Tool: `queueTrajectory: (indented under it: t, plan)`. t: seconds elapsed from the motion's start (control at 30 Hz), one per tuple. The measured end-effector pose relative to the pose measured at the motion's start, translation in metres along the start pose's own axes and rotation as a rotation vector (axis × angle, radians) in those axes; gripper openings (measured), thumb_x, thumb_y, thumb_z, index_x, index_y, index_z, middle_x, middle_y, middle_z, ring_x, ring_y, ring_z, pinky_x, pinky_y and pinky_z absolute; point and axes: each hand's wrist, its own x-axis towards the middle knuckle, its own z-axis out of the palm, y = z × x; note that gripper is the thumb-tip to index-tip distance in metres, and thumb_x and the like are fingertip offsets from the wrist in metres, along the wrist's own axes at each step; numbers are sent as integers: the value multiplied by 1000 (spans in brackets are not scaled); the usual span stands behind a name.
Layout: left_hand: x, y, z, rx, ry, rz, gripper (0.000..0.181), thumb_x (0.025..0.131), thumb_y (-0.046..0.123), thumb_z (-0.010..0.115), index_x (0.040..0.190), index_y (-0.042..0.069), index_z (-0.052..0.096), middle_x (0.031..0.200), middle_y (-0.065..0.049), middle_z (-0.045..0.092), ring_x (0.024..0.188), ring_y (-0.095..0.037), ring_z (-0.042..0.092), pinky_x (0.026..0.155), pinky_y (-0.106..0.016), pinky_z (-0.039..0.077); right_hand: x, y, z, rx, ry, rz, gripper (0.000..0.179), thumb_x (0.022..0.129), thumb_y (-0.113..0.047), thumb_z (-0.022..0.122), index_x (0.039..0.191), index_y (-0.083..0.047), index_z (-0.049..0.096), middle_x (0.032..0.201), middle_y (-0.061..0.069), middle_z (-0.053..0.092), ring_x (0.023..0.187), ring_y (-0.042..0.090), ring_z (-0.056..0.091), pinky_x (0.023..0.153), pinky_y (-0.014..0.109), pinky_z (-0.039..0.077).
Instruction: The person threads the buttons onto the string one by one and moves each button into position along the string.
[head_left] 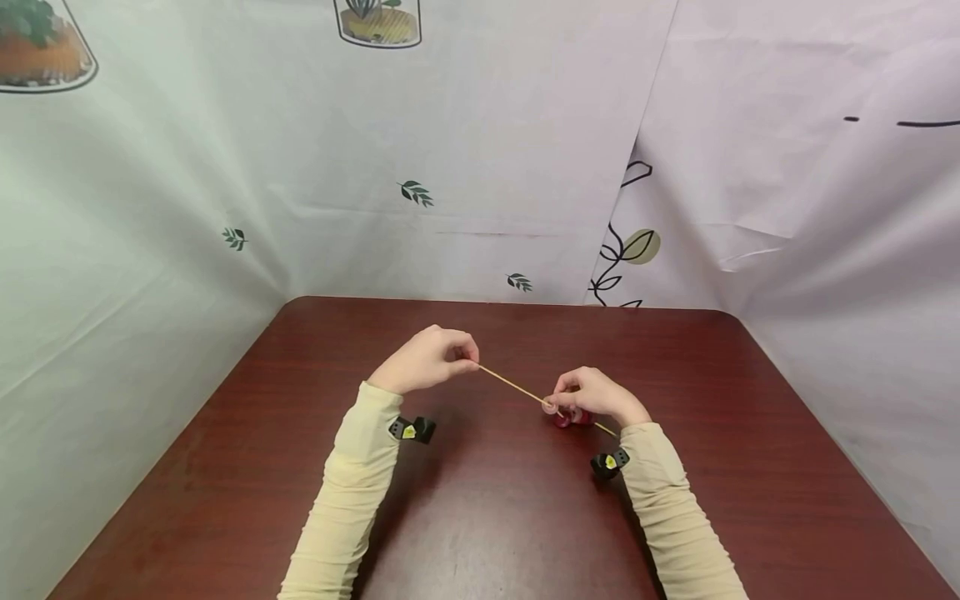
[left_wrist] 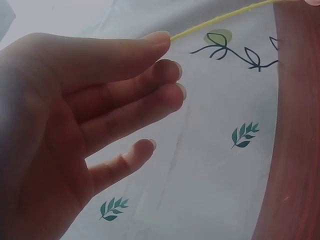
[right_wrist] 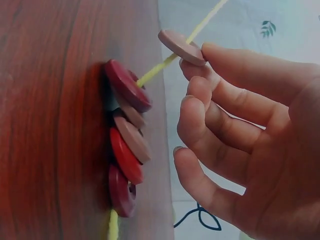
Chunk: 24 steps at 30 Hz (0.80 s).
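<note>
My left hand [head_left: 427,358] pinches a yellow string [head_left: 513,386] near its end between thumb and forefinger; its other fingers are loosely bent. The string runs taut down to the right. My right hand [head_left: 600,393] pinches a pinkish-beige button [right_wrist: 172,42] by its edge, and the string passes through it. Further along the string, in the right wrist view, several more buttons hang bunched together: a dark red button [right_wrist: 125,87], beige ones, a bright red button [right_wrist: 123,156] and another dark red button [right_wrist: 119,192] lowest. Past them the string continues under my right wrist.
The reddish-brown wooden table [head_left: 480,517] lies beneath both hands. White sheeting [head_left: 487,125] printed with leaves and plants rises behind the table and along its sides. Each sleeved wrist carries a small black camera [head_left: 423,429].
</note>
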Motion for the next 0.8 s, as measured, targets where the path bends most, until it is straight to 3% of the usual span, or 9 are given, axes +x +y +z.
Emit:
queueTrajectory:
  t: [0.2,0.37,0.8]
  plan:
    - [-2,-4,-2,8,-7,-9,7,85,12,73,82,16,68,74,8,68,64,-2,55,64,-20,45,1,3,0,-14,-10,6,20,88,-23,70,79,-5,68,60,4,60,51,14,57,50,30,47]
    - [-3,-3,-4,2,-10,-22,7,85,11,73,81,15,67,73,7,68,64,-3,55,63,-21,45,2,6,0,-30,-6,-19,19,87,-18,69,77,-2,67,59,4,61,53,11,56,54,28,49]
    - [-4,-4,-5,-3,-49,-96,7,85,12,72,81,15,67,73,7,67,64,-6,56,63,-22,45,2,11,2,-4,-18,25,21,86,-20,71,76,-2,68,61,1,60,55,13,53,53,28,45]
